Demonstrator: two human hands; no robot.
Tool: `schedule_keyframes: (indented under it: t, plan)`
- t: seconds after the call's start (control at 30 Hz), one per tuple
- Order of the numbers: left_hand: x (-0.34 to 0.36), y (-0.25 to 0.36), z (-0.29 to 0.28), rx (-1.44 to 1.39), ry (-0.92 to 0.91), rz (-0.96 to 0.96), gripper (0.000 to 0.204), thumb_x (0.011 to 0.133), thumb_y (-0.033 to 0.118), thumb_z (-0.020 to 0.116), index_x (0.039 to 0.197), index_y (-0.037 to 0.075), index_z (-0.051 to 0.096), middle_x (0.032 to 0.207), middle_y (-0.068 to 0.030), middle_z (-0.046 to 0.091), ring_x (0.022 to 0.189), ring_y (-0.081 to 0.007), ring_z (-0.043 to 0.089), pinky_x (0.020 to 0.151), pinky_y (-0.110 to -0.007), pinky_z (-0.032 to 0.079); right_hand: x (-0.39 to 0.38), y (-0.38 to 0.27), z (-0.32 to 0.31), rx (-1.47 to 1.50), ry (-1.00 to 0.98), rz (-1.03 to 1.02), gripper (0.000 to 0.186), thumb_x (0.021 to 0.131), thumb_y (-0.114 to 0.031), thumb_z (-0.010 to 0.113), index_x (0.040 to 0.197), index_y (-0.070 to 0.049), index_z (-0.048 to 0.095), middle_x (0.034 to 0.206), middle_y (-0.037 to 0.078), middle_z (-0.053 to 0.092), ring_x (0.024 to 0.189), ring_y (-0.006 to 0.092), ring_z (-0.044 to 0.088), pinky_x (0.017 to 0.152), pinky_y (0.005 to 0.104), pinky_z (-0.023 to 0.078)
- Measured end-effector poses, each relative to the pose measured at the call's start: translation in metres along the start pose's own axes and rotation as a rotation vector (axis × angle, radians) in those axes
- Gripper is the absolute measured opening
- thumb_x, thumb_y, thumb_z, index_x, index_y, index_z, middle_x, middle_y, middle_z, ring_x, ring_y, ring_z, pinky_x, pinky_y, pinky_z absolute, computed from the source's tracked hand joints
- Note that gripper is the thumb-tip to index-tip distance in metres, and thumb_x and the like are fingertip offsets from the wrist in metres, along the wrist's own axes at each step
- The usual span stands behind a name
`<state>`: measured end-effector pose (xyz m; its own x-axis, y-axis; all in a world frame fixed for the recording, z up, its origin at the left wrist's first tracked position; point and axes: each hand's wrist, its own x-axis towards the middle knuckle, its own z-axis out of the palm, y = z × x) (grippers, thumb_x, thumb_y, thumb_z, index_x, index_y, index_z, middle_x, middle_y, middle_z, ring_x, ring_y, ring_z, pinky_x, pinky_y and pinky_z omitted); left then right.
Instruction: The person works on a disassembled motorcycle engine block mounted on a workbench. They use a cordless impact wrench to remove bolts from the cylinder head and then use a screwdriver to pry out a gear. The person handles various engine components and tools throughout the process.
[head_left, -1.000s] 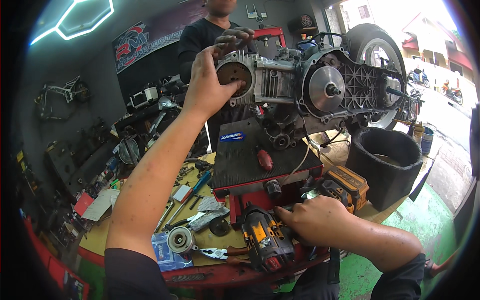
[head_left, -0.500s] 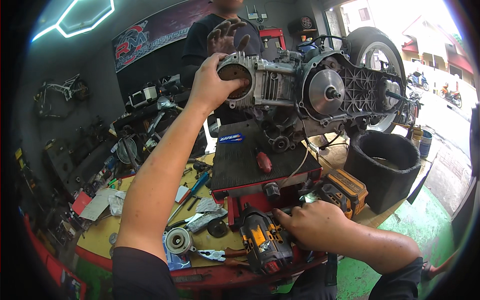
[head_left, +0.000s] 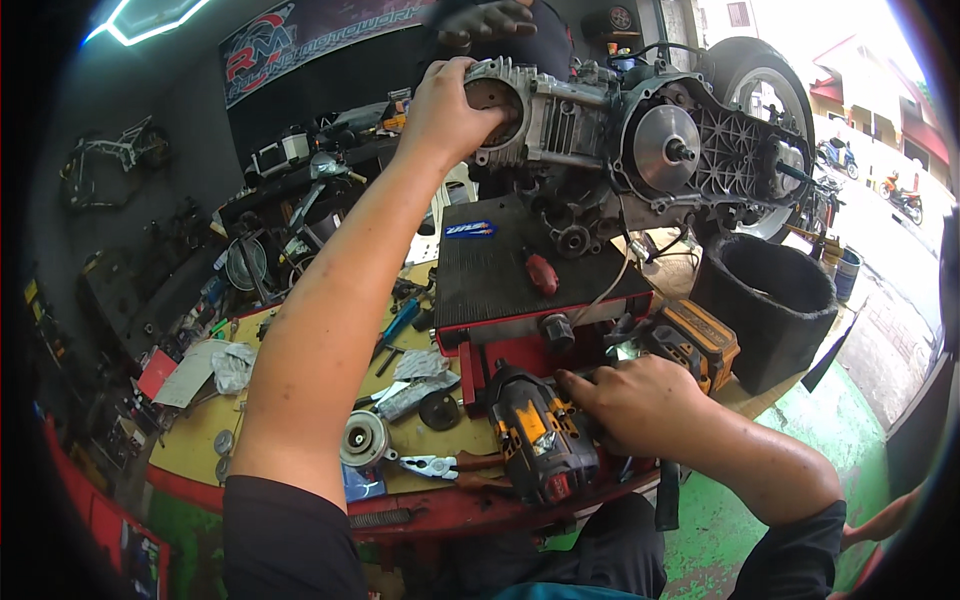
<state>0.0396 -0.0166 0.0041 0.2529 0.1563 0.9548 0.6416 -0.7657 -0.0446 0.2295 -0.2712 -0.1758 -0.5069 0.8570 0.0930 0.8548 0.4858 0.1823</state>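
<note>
My left hand (head_left: pixel 450 115) grips the left end of the engine's finned cylinder (head_left: pixel 565 125), its thumb against the dark piston top (head_left: pixel 487 96) inside the bore. Right of it are a round metal pulley (head_left: pixel 660 147) and an open casing (head_left: pixel 730 145). My right hand (head_left: pixel 635 400) is curled low on the bench, against a black-and-yellow cordless tool (head_left: pixel 540 440); what its fingers grip is partly hidden. A yellow-topped battery pack (head_left: pixel 700 340) lies beyond it. A red-handled tool (head_left: pixel 541 272) lies on the black ribbed platform (head_left: pixel 480 285) below the engine.
A co-worker's hand (head_left: pixel 490 22) is above the cylinder. The yellow bench (head_left: pixel 210 455) holds pliers (head_left: pixel 430 465), a round metal part (head_left: pixel 362 435) and scattered tools. A black container (head_left: pixel 760 310) stands right. A wheel (head_left: pixel 765 80) rises behind the engine; another person's arm (head_left: pixel 885 515) shows far right.
The view has shifted, with the engine higher in frame. The co-worker's hand has moved from beside my left hand to above the cylinder. My hands keep much the same positions.
</note>
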Motion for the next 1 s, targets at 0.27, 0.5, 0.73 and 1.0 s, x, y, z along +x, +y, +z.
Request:
schedule_keyframes:
  t: [0.27, 0.5, 0.73, 1.0]
  plan:
    - [0.0, -0.02, -0.011, -0.028, -0.137, 0.068, 0.089, 0.072, 0.037, 0.096, 0.144, 0.0, 0.059, 0.142, -0.0219, 0.063, 0.133, -0.0373, 0.061, 0.116, -0.043, 0.048, -0.001, -0.003, 0.013, -0.053, 0.06, 0.05, 0.075, 0.085, -0.03, 0.077, 0.155, -0.012, 0.055, 0.102, 0.011, 0.076, 0.082, 0.0305, 0.078, 0.067, 0.0422, 0.062]
    - [-0.007, 0.005, -0.008, 0.021, -0.081, -0.085, 0.091, 0.069, 0.037, 0.097, 0.144, 0.003, 0.058, 0.144, -0.0222, 0.06, 0.132, -0.0397, 0.062, 0.113, -0.046, 0.05, -0.002, -0.006, 0.011, -0.063, 0.081, 0.062, 0.072, 0.085, -0.029, 0.077, 0.153, -0.014, 0.058, 0.101, 0.009, 0.076, 0.082, 0.0299, 0.077, 0.068, 0.0426, 0.062]
    - [-0.017, 0.006, -0.017, 0.036, 0.088, 0.18, 0.077, 0.076, 0.03, 0.093, 0.142, 0.015, 0.057, 0.134, -0.0163, 0.063, 0.124, -0.0389, 0.065, 0.102, -0.047, 0.056, -0.003, -0.004, 0.017, -0.034, 0.112, 0.097, 0.067, 0.084, -0.023, 0.073, 0.15, -0.018, 0.061, 0.096, 0.008, 0.075, 0.081, 0.0312, 0.076, 0.069, 0.0457, 0.059]
    - [-0.025, 0.014, -0.051, 0.214, 0.014, 0.285, 0.049, 0.082, 0.023, 0.088, 0.125, 0.009, 0.069, 0.13, -0.0114, 0.06, 0.118, -0.0352, 0.067, 0.099, -0.048, 0.057, 0.0, -0.006, 0.02, -0.019, 0.164, 0.061, 0.067, 0.081, -0.02, 0.074, 0.147, -0.016, 0.063, 0.093, 0.009, 0.074, 0.082, 0.0316, 0.075, 0.069, 0.0465, 0.058]
